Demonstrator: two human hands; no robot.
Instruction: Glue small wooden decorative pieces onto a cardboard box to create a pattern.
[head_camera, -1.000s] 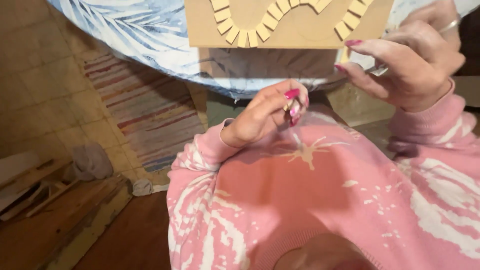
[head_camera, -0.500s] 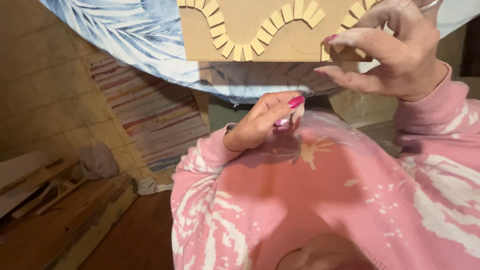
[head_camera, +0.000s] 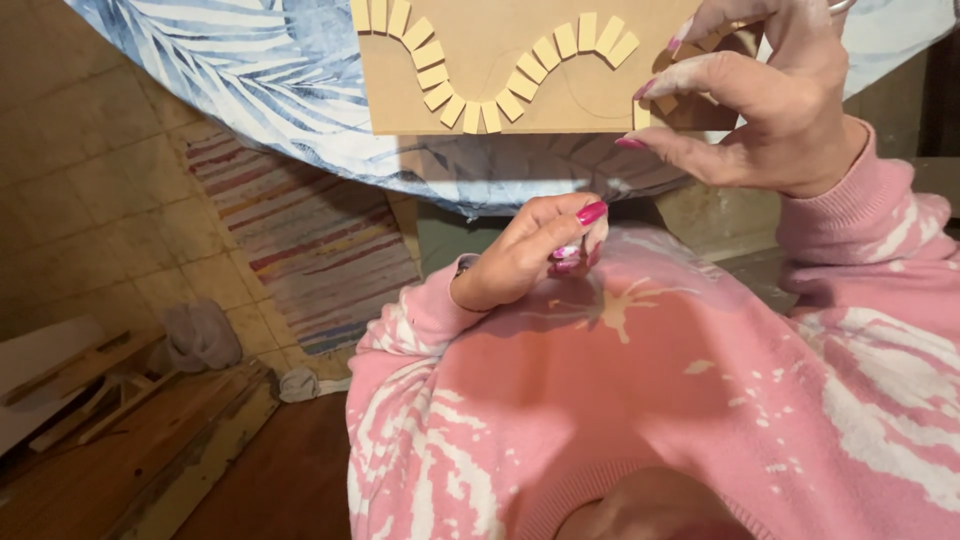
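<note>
A tan board (head_camera: 520, 55) lies at the edge of a table under a blue leaf-print cloth (head_camera: 260, 80). A wavy row of small pale wooden tiles (head_camera: 480, 85) is stuck on it. My right hand (head_camera: 760, 95) hovers at the board's right end, thumb and forefinger pinching a small wooden tile (head_camera: 641, 115) at the board's lower edge. My left hand (head_camera: 530, 250) rests curled against my chest in a pink sweatshirt (head_camera: 650, 400), fingers closed; whether it holds anything is hidden.
A striped rug (head_camera: 310, 240) lies on the tiled floor at left. Wooden planks and scrap (head_camera: 110, 420) with a grey rag (head_camera: 200, 335) sit at the lower left. The table edge hangs over my lap.
My right hand has moved up and left to the board's lower right edge with the tile. My left hand has closed and sunk slightly. The view has shifted downwards.
</note>
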